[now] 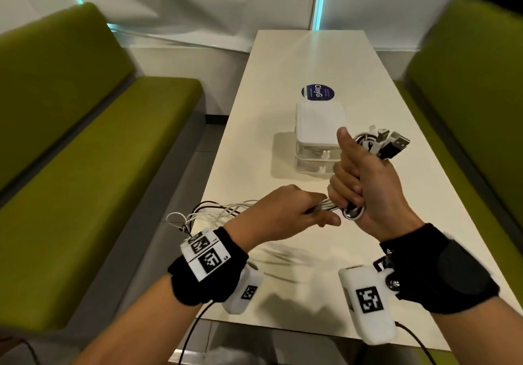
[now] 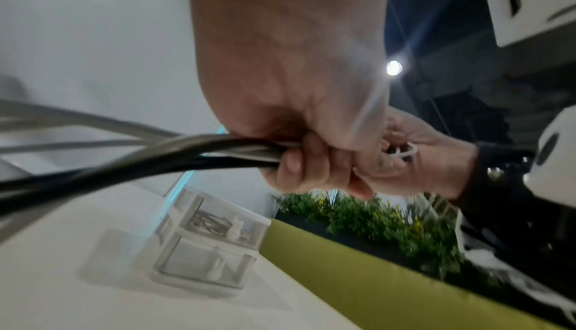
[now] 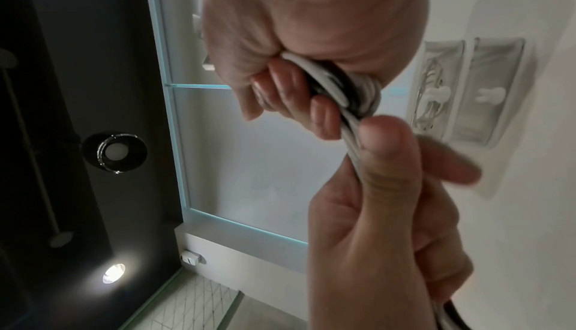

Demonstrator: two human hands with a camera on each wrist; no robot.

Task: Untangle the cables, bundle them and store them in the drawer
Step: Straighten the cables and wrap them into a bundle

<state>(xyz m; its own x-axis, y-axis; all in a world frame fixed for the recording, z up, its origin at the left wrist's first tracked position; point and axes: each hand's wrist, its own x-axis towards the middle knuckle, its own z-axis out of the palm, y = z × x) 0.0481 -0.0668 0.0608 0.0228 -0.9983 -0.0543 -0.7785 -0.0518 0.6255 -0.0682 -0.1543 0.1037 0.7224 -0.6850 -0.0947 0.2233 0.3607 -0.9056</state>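
My right hand (image 1: pixel 356 183) grips a folded bundle of black and white cables (image 1: pixel 379 145) upright above the table, thumb up, USB plugs sticking out at the top. My left hand (image 1: pixel 294 211) pinches the loose strands (image 1: pixel 226 209) just left of the right fist; they trail off left over the table edge. In the left wrist view the left fingers (image 2: pixel 299 163) curl round the strands (image 2: pixel 156 153). The right wrist view has the coil (image 3: pixel 346 89) in my right fingers. A small white two-drawer box (image 1: pixel 317 126) stands behind the hands, both drawers closed.
The long white table (image 1: pixel 297 61) carries a round blue sticker (image 1: pixel 317 92) behind the box. Green benches (image 1: pixel 85 143) flank it on both sides, the right one (image 1: pixel 467 87) close to the table edge. The upper drawer (image 2: pixel 218 219) holds something tangled.
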